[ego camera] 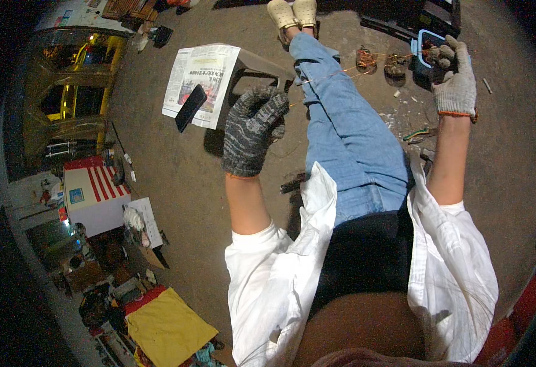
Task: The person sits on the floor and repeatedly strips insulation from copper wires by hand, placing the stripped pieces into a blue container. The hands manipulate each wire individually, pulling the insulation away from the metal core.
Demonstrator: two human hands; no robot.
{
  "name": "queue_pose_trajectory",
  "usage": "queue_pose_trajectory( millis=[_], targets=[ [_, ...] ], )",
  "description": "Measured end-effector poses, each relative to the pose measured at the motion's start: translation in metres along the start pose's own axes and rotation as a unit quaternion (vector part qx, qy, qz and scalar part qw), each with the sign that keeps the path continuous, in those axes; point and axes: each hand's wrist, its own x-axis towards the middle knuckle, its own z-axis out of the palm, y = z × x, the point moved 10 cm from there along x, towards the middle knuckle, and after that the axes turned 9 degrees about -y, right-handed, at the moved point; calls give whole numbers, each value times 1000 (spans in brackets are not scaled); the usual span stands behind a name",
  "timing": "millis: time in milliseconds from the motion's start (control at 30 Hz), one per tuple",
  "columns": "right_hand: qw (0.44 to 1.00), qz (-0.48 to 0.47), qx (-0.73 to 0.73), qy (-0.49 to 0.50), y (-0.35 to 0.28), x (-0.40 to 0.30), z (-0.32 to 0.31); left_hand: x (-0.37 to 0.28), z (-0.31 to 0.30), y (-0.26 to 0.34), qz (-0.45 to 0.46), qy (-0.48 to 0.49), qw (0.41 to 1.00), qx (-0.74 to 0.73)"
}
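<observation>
My left hand (255, 130), in a dark grey striped knit glove, has its fingers curled together beside a plastic stool. Thin copper wire (325, 77) stretches from near those fingertips across the jeans towards two small wire bundles on the floor. One is a tangled copper bundle (366, 59); the other is a darker bundle (395, 66). My right hand (455, 75), in a pale glove with an orange cuff, is raised with bent fingers over a light blue plastic container (426, 39). A strand runs towards this hand, but its fingers hide whether it is gripped.
A newspaper (199, 87) covers the stool (268, 64), with a black smartphone (191, 108) on it. Outstretched legs in jeans (341, 119) lie between my hands. Green-yellow wire (417, 134) and scraps litter the floor. Leftward are a striped box (96, 197) and yellow cloth (171, 328).
</observation>
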Motion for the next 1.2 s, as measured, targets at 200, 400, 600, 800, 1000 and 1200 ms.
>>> queue_pose_trajectory(
  millis=[200,400,600,800,1000,1200],
  targets=[
    [1000,7,-14,-22,-4,2,-2,-4,4,7,-9,-19,999,-37],
    [999,-7,-45,-29,-7,3,-7,-4,10,11,10,-27,999,-40],
    [999,-17,-47,14,-12,-2,-3,-5,19,20,7,-85,993,77],
    [995,-27,-85,50,-13,-2,-3,-7,22,17,-20,-97,995,8],
    [990,-28,-126,52,-22,-10,13,-5,11,10,2,-66,998,18],
    [995,-33,-92,1,-20,3,3,-5,13,11,-4,-74,997,20]
  ],
)
